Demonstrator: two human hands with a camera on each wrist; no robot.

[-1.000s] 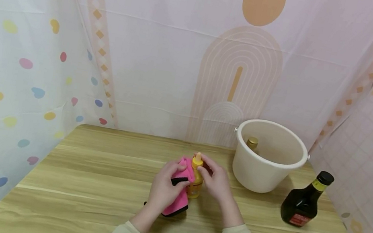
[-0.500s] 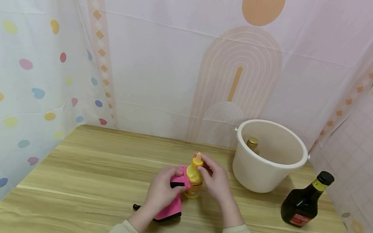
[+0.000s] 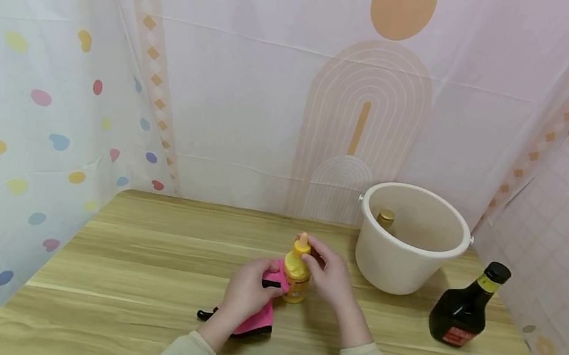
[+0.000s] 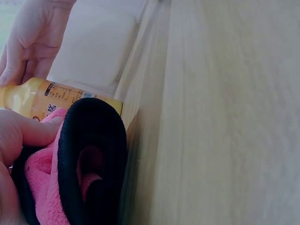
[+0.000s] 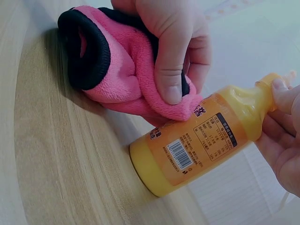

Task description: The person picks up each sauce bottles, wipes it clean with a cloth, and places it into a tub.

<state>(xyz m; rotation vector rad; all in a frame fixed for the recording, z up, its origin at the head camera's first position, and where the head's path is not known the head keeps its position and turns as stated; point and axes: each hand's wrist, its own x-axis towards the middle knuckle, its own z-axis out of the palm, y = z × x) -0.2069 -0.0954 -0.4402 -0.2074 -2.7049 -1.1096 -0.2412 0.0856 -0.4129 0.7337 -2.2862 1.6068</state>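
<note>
A yellow squeeze bottle (image 3: pixel 295 278) with a printed label stands upright on the wooden table. My right hand (image 3: pixel 327 271) pinches its neck just below the pale nozzle tip. My left hand (image 3: pixel 248 288) grips a folded pink cloth with black edging (image 3: pixel 257 320) and holds it against the bottle's left side. In the right wrist view the pink cloth (image 5: pixel 126 70) lies over part of the label, thumb on top; the bottle's barcode (image 5: pixel 179 155) shows below it. The left wrist view shows the cloth's black edge (image 4: pixel 93 140) looped round near the table.
To the right at the back stands a white bucket (image 3: pixel 397 276) with a gold-capped bottle (image 3: pixel 385 218) inside. A dark bottle with a black cap and red label (image 3: pixel 459 314) stands right of it. Printed curtains (image 3: pixel 240 102) hang behind and beside the table (image 3: pixel 138 254).
My left hand has slid the cloth down and slightly left along the bottle, so more of the yellow shoulder shows. My right hand stays at the neck.
</note>
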